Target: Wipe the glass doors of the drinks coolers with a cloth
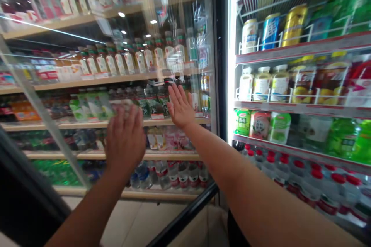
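Note:
Both my hands are raised against a glass cooler door (188, 19) that stands swung out in front of me. My right hand (180, 105) lies flat on the glass, fingers stretched out and together. My left hand (125, 136) is also up with fingers extended, slightly blurred, at or just before the glass, holding nothing. Through the glass and in its reflections I see store shelves (95, 124) packed with bottled drinks.
To the right is the open, lit cooler (301, 50) with wire racks of cans, jars, green bottles and red-capped water bottles. The door's black bottom edge (185, 216) crosses low in view. A pale tiled floor (136, 224) lies below.

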Motion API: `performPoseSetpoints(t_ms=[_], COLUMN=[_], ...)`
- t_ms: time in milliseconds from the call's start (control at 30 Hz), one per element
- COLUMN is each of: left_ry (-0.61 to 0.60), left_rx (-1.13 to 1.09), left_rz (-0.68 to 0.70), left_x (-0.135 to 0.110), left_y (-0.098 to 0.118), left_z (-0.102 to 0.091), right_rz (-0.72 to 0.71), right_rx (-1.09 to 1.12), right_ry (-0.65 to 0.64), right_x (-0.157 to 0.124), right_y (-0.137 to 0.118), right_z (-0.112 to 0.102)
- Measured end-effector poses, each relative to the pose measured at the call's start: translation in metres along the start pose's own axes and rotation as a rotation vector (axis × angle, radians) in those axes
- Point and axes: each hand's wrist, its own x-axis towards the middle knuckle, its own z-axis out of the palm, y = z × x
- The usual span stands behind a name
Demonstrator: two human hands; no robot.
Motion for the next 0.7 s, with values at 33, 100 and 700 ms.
performPoseSetpoints(t_ms=[33, 100, 700], left_ry=[-0.039, -0.089, 0.048], left_rx=[-0.013, -0.018, 0.137], left_rz=[0.088, 0.215, -0.004], left_x=[-0.006, -0.012, -0.013], left_y=[0.001, 0.0, -0.019], left_z=[0.003, 0.006, -0.006], right_rz=[0.012, 0.043, -0.021], right_rx=[0.013, 0.024, 0.024], right_ry=[0.01, 0.027, -0.043], right_x=[-0.003, -0.009, -0.032], right_y=[-0.001, -0.002, 0.006], right_z=[0.002, 0.006, 0.005])
